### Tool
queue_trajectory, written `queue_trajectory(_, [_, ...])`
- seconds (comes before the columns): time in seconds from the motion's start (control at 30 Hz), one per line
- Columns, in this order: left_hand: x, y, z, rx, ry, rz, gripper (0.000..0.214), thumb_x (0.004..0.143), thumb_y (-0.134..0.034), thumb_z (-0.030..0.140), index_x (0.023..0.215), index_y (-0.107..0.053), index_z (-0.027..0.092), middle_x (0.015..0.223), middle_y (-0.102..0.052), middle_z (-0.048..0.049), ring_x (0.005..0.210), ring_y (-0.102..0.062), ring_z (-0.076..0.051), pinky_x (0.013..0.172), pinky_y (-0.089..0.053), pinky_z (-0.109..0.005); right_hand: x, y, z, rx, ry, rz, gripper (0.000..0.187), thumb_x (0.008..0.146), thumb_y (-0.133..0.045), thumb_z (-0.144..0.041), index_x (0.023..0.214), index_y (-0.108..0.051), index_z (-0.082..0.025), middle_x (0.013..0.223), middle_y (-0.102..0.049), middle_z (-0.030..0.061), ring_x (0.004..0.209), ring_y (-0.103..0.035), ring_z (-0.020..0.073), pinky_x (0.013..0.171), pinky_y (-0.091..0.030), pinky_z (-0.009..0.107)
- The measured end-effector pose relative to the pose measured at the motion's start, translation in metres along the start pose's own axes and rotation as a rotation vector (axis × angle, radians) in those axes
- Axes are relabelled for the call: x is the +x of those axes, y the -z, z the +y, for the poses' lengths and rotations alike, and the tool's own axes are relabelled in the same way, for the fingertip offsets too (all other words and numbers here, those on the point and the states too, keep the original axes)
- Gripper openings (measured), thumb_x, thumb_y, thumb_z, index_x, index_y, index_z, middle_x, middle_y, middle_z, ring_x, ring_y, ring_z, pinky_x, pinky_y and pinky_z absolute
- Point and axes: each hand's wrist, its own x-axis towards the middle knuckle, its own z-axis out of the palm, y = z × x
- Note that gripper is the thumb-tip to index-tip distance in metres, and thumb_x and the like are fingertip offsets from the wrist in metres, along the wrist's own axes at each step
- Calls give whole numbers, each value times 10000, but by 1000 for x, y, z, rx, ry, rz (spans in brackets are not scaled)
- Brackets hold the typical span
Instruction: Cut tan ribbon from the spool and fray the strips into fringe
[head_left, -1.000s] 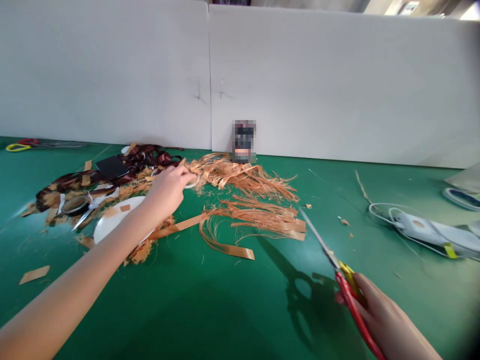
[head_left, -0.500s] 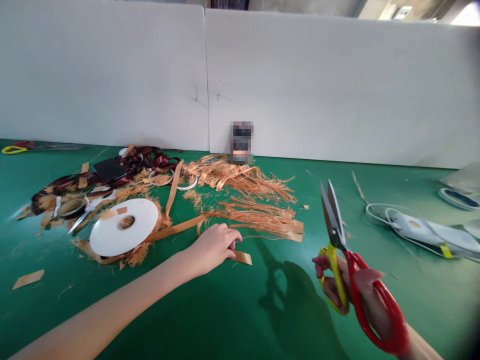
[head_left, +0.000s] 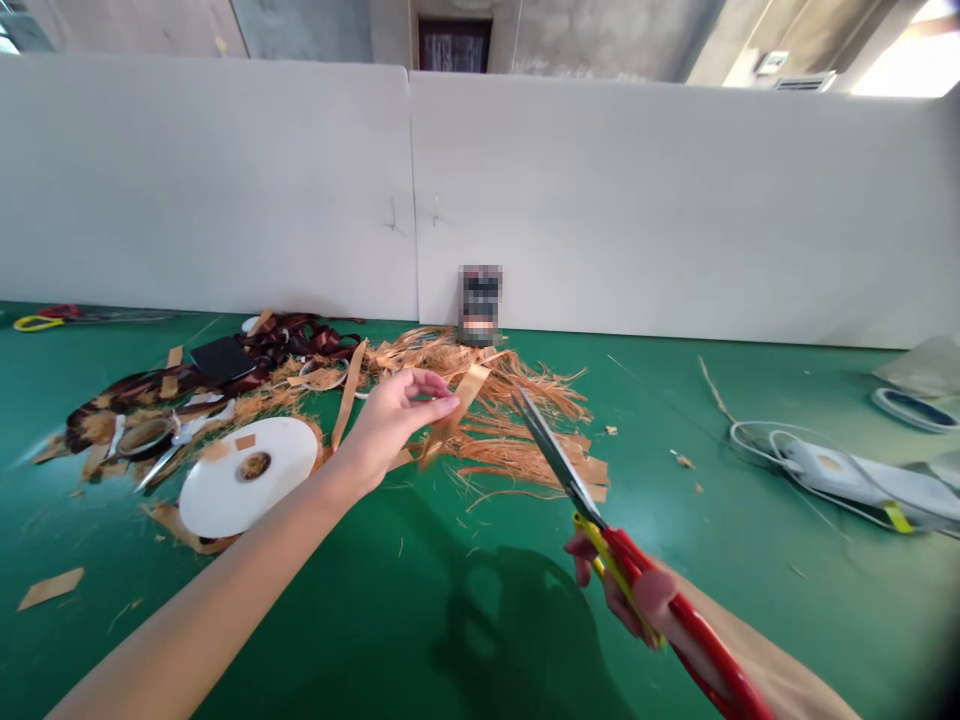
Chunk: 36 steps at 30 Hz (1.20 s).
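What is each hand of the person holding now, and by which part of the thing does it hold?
The left hand pinches a tan strip near its middle with the fingers. The right hand grips red-and-yellow scissors by their handles.

My left hand (head_left: 394, 425) has risen off the worktop (head_left: 420, 620) and now pinches a tan strip (head_left: 461, 405), which lay flat there a moment ago and now slants up in the air. My right hand (head_left: 645, 600) has brought the scissors (head_left: 559, 465) down from upright, so their blades lean in toward that strip, tips just beside it. My view has tipped up, showing a doorway (head_left: 454, 45) above the white panels (head_left: 600, 200).
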Motion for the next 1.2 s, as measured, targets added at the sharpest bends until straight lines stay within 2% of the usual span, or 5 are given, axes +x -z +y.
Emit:
queue_trajectory(0.13, [0,1,17,-62,78,-51,301,685,-754,236,909,-569,159,934,-630,-36,889,-622,-168,837,-487,-336,-1,-5,-17,-31,-85,-145,606,829,-362,-736,1073,-608,-238,679,-456,-6,579,-401,139,599,-493,303])
queue_trajectory(0.37, [4,5,24,215,34,-91,444,616,-784,260,944,-496,185,930,-512,10,733,-562,-123,713,-462,-331,6,-11,-39,-170,-52,-219,513,857,-374,-695,973,-570,-235,875,-542,52,714,-451,164,631,-459,290])
queue_trajectory(0.53, [4,10,28,238,19,-97,445,604,-769,256,878,-423,205,817,-446,64,620,-542,-85,637,-421,-296,15,-18,-47,-307,16,-281,488,879,-332,-682,874,-499,-224,774,-488,19,668,-441,148,599,-433,275])
queue_trajectory(0.7, [3,17,33,218,19,-97,444,602,-763,226,854,-397,208,781,-420,83,636,-595,-101,657,-430,-295,28,-24,-52,-251,-5,-360,457,918,-300,-633,843,-464,-213,729,-450,-5,632,-413,128,589,-391,269])
queue_trajectory(1.2, [6,43,37,295,-5,37,421,585,-762,246,818,-414,207,714,-411,80,681,-548,-124,701,-461,-334,56,-45,-69,-161,-45,-352,297,897,-427,-483,796,-449,-205,603,-429,-38,527,-400,95,484,-340,218])
